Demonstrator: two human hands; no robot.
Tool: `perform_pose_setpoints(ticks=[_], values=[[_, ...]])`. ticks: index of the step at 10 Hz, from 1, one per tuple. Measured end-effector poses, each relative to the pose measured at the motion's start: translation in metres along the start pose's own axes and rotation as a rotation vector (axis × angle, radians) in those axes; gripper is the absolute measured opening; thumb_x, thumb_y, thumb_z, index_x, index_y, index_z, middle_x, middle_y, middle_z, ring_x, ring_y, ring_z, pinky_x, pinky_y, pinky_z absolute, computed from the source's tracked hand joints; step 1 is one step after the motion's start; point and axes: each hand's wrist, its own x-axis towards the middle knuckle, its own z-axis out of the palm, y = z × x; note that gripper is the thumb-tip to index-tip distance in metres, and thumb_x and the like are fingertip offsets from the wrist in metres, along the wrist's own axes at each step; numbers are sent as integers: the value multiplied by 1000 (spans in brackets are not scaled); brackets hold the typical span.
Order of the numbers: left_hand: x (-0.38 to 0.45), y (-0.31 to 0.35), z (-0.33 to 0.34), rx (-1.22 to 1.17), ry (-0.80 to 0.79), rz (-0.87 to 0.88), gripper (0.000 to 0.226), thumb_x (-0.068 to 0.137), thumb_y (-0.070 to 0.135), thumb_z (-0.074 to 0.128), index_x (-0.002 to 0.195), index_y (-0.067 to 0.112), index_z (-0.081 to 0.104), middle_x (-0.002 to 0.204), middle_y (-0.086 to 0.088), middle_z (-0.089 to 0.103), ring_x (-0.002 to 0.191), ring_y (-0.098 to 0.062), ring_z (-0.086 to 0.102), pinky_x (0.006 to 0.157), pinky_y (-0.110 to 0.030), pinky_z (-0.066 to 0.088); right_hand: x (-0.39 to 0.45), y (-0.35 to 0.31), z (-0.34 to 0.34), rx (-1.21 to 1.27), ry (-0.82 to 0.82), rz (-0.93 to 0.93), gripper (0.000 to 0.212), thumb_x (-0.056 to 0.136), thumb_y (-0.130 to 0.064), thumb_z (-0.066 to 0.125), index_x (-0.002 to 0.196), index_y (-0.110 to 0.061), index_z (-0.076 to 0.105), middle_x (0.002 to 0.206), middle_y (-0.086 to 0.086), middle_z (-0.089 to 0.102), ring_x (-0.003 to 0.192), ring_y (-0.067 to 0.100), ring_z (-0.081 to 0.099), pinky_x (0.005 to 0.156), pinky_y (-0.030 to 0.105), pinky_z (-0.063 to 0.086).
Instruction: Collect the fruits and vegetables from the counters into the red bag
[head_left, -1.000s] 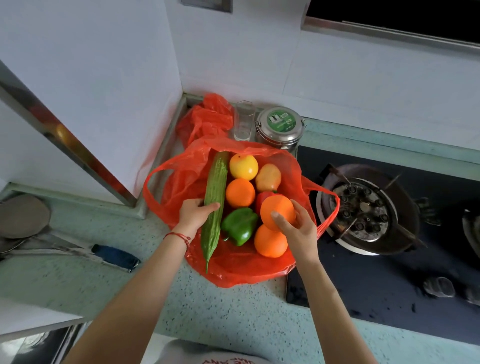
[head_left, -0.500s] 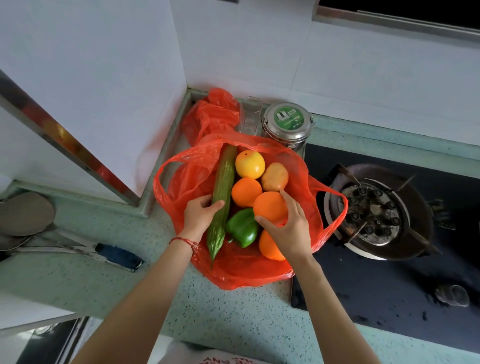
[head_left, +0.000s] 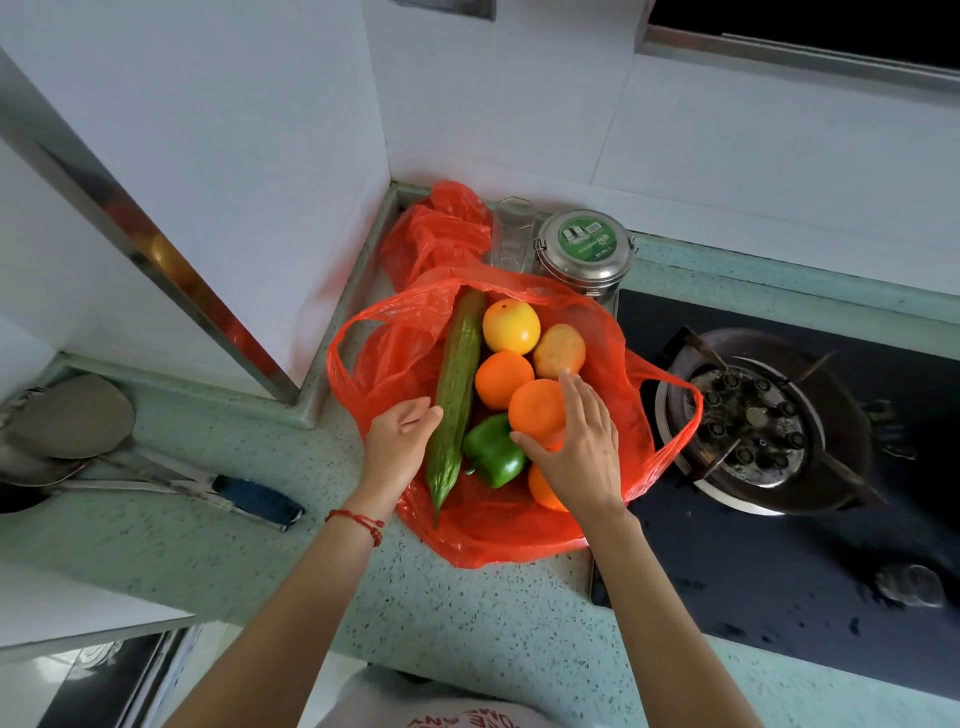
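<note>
Over the red bag (head_left: 493, 535), the right hand (head_left: 582, 457) cups an orange (head_left: 537, 410) with fingers spread, while the left hand (head_left: 397, 447) curls loosely against the long green gourd (head_left: 457, 395). Beside them lie a green pepper (head_left: 491, 452), more fruit, then the speckled counter (head_left: 311, 571) and gas burner (head_left: 753, 421).
</note>
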Motion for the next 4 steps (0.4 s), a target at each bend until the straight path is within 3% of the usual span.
perform_pose_setpoints(ticks=[1, 2, 4], values=[[-9, 4, -2, 71, -2, 77, 40, 88, 26, 58, 123, 9, 56, 123, -7, 61, 103, -10, 56, 92, -25, 44, -7, 0, -3, 16, 4, 21, 87, 77, -49, 67, 146, -23, 21, 153, 4, 26, 142, 23, 19, 113, 44, 20], [-15, 4, -2, 159, -15, 168, 39, 88, 26, 57, 123, 9, 56, 123, -6, 61, 107, -12, 57, 88, -21, 42, -17, 2, -4, 29, 6, 52, 85, 77, -50, 65, 145, -22, 23, 154, 3, 24, 142, 21, 18, 113, 43, 21], [-25, -2, -6, 410, -45, 391, 42, 89, 28, 56, 125, 7, 53, 127, -12, 57, 119, -23, 52, 96, -25, 38, -47, -2, -12, -5, 39, 80, 75, 82, -50, 61, 143, -20, 30, 153, 5, 25, 141, 23, 20, 112, 42, 21]])
